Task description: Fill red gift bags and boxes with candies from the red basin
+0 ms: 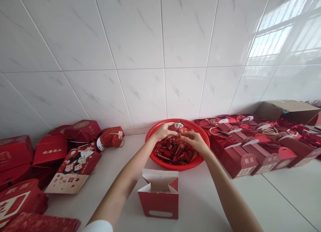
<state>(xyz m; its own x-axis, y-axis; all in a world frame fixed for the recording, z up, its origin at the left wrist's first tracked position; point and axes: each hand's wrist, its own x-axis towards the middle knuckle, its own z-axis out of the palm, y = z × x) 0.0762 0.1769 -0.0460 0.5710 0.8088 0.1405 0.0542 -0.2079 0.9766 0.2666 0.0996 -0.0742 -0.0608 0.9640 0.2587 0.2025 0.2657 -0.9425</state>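
Observation:
A red plastic basket [178, 166] full of small red wrapped candies [175, 154] stands against the tiled wall. Over its left half, my left hand [164, 131] is closed, thumb and fingers pinching a red printed candy packet [178, 125]. My right hand [195, 141] reaches in from the other side, its fingers closed on a red packet close to the left hand; the exact grip is partly hidden. In front of the basket, between my forearms, an upright red gift box [159, 202] has its top flaps open and its pale inside showing.
Rows of closed red gift boxes [232, 155] with rope handles stand at the right, beside an open brown carton [288, 110]. At the left lie several red boxes [51, 150], a printed red and cream box [72, 170] and a small red box with a cord [112, 137].

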